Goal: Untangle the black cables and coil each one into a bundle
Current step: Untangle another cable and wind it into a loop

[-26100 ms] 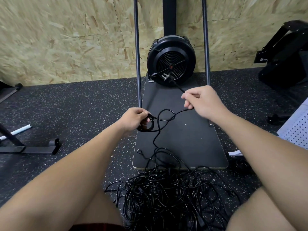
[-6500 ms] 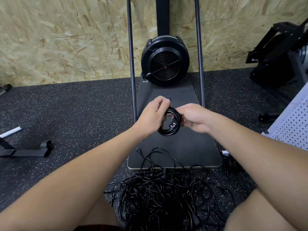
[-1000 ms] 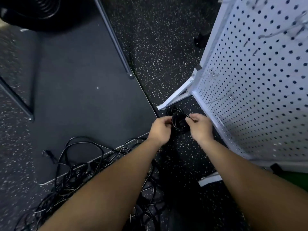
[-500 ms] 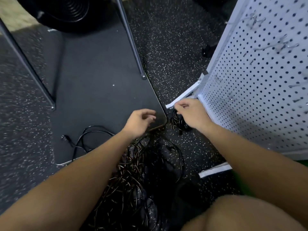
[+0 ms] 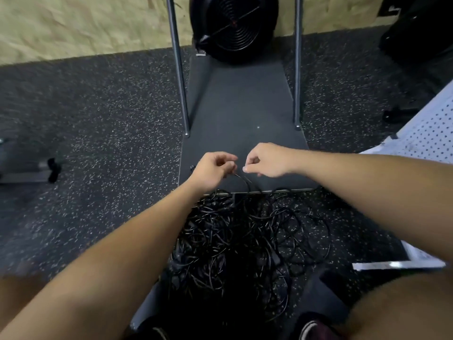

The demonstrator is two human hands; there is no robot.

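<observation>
A tangled pile of black cables point(image 5: 245, 236) lies on the speckled floor between my knees, against the near edge of a dark board point(image 5: 240, 106). My left hand point(image 5: 213, 168) hovers over that edge with curled fingers pinching one black cable strand point(image 5: 242, 179), which arcs down into the pile. Just to the right, my right hand point(image 5: 267, 159) has its fingers curled with thumb and forefinger close together; I see no cable between them. The two hands are a few centimetres apart.
Two metal poles point(image 5: 180, 77) point(image 5: 297, 69) rise from the board, and a round black fan housing point(image 5: 232, 23) stands at its far end. A white pegboard panel point(image 5: 426, 136) stands at the right, with its white foot point(image 5: 397, 265) nearer. Dark equipment sits at the left and the far right.
My view has swung from the pegboard back to the board and the cable pile. Both hands left the coiled bundle by the pegboard foot, and my left hand now pinches a strand from the pile.
</observation>
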